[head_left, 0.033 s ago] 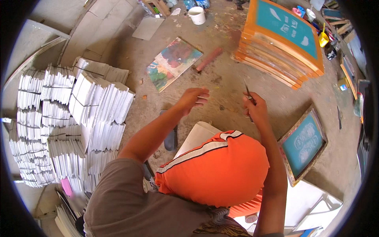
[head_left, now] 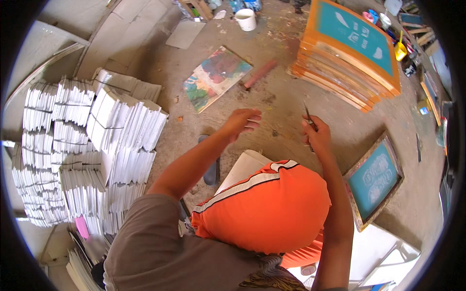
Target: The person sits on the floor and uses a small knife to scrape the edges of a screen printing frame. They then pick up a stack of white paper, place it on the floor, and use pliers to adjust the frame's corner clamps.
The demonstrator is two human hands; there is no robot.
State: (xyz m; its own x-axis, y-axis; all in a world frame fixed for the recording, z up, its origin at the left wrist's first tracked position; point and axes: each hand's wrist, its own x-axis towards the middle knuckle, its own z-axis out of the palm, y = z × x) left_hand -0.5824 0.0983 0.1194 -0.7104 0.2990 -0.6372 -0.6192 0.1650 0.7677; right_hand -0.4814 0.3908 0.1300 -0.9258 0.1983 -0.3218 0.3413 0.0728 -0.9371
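In my right hand (head_left: 318, 133) is a slim pointed tool with a dark handle (head_left: 310, 120), its thin tip aimed away from me; I cannot make out whether it is a knife or scissors. My left hand (head_left: 242, 123) hovers over the floor with nothing in it, fingers apart and loosely bent. Beyond the left hand lie a paint-stained board (head_left: 217, 77) and a reddish stick-like bar (head_left: 260, 74). Below my hands, my orange-clad knee (head_left: 272, 208) covers part of a pale flat sheet (head_left: 241, 170).
Bundled stacks of white paper (head_left: 128, 121) rise at the left. At the far right stands a pile of wooden-framed screens (head_left: 347, 63). A smaller framed teal screen (head_left: 374, 182) leans at the right. A white bucket (head_left: 246, 20) is far ahead; a dark slipper (head_left: 211, 169) lies near my left forearm.
The surroundings and both hands sit slightly farther right in the view. The right hand keeps its hold on the pointed tool.
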